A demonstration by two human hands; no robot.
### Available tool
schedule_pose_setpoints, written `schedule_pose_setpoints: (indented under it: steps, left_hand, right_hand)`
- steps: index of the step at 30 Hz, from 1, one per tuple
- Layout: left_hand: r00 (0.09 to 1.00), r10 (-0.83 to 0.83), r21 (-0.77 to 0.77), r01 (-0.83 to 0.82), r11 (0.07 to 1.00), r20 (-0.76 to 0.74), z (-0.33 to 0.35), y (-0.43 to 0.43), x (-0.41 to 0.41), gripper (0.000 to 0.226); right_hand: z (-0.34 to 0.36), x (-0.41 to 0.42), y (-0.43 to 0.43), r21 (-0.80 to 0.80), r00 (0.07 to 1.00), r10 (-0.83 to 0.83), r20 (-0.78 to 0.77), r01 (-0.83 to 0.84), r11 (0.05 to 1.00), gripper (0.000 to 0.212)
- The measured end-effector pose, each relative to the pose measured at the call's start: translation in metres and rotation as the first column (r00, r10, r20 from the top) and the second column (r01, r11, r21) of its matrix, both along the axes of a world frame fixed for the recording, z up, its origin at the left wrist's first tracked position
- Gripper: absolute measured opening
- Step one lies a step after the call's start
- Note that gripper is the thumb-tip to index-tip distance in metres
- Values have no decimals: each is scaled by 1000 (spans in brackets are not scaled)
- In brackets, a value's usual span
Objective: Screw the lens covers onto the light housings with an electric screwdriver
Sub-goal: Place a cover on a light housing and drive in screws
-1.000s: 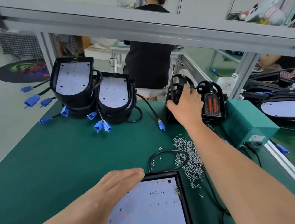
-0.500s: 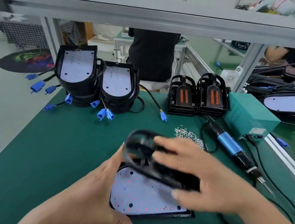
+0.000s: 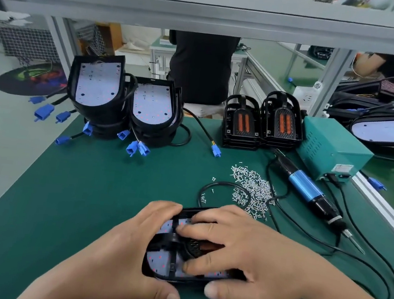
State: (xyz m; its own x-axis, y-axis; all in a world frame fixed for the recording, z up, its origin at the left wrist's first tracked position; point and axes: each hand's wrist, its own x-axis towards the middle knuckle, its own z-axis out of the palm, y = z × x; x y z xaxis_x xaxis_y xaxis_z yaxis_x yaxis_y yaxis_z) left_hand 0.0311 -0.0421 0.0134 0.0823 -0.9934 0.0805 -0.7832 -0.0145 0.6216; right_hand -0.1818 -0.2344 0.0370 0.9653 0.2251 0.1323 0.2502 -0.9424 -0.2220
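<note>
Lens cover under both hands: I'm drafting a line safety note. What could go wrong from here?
The lens cover may seat crooked on the light housing; the left hand and right hand hide its edges. The cable loops through the loose screws, so shifting the housing could scatter them.

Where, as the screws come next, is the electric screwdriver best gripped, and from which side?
Grip the electric screwdriver round its blue barrel, coming from above with the right hand. It lies flat on the mat to that side, bit toward the near edge, cable leaving the far end, so the barrel is the thick, free middle.
</note>
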Motion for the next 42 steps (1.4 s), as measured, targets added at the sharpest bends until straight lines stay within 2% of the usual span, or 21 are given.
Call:
schedule_pose_setpoints:
  steps: [10, 12, 13, 15, 16, 17, 18, 20, 22, 23, 24, 25, 27, 29, 34, 37, 40, 42]
  left_hand:
    - [999, -26, -4, 26, 1000, 30, 0, -2, -1, 112]
    - [999, -25, -3, 25, 1000, 36, 0, -3, -1, 116]
    - [999, -27, -2, 27, 1000, 44, -1, -3, 0, 119]
    - [997, -33, -3, 33, 999, 76, -2, -4, 0, 120]
    - [995, -40, -5, 41, 999, 91, -2, -4, 1, 120]
    - [994, -46, -7, 47, 999, 99, -2, -4, 1, 119]
    - [994, -47, -5, 48, 999, 100, -3, -4, 1, 120]
    - [994, -42, 12, 41, 999, 97, -3, -4, 1, 121]
    - [995, -41, 24, 39, 999, 93, -2, -5, 1, 121]
    - [995, -38, 28, 36, 999, 94, -1, -5, 1, 122]
    - [995, -32, 30, 29, 999, 97, -1, -5, 2, 121]
    - [994, -20, 33, 17, 999, 103, 0, -5, 2, 121]
    - [994, 6, 49, -11, 999, 107, 3, -6, 2, 122]
    - [992, 0, 45, -6, 999, 122, 7, -9, 3, 116]
    - [976, 49, 2, -51, 999, 211, 23, -38, 3, 86]
    - [969, 27, 4, -29, 1000, 245, 33, -79, -4, 71]
    - [968, -15, 21, 11, 1000, 250, 38, -131, -13, 42]
    - [953, -46, 62, 29, 998, 299, 38, -168, -19, 35]
  right_hand:
    - [-6, -3, -3, 1, 998, -14, -59, 14, 1000, 42]
    - [-6, -3, -4, 107, 997, -42, -68, 49, 993, 47]
    - [-5, -4, -4, 210, 996, -63, -59, 74, 975, 49]
    - [-5, -12, -9, 441, 986, -164, 36, 132, 888, 47]
    - [-4, -17, -16, 515, 956, -274, 106, 183, 838, 43]
    - [-2, -23, -25, 545, 894, -416, 168, 267, 795, 39]
    - [0, -29, -38, 529, 794, -568, 218, 393, 752, 34]
    - [2, -46, -69, 416, 514, -815, 268, 701, 579, 31]
    - [-4, -63, -100, 247, 284, -941, 185, 913, 324, 43]
    - [-10, -70, -112, 134, 226, -967, 119, 961, 242, 51]
    - [-16, -75, -121, 25, 201, -978, 55, 979, 202, 56]
    - [-22, -77, -126, -53, 191, -982, -7, 980, 191, 57]
    - [-28, -77, -131, -101, 197, -976, -96, 973, 206, 52]
    - [-30, -75, -134, -83, 211, -972, -101, 972, 219, 46]
    - [-30, -72, -137, -94, 211, -977, -39, 972, 214, 34]
    - [-30, -73, -139, -43, 199, -979, -38, 979, 200, 32]
    - [-30, -72, -141, 60, 194, -981, -26, 979, 192, 35]
    - [-29, -72, -141, 135, 189, -982, -21, 974, 184, 36]
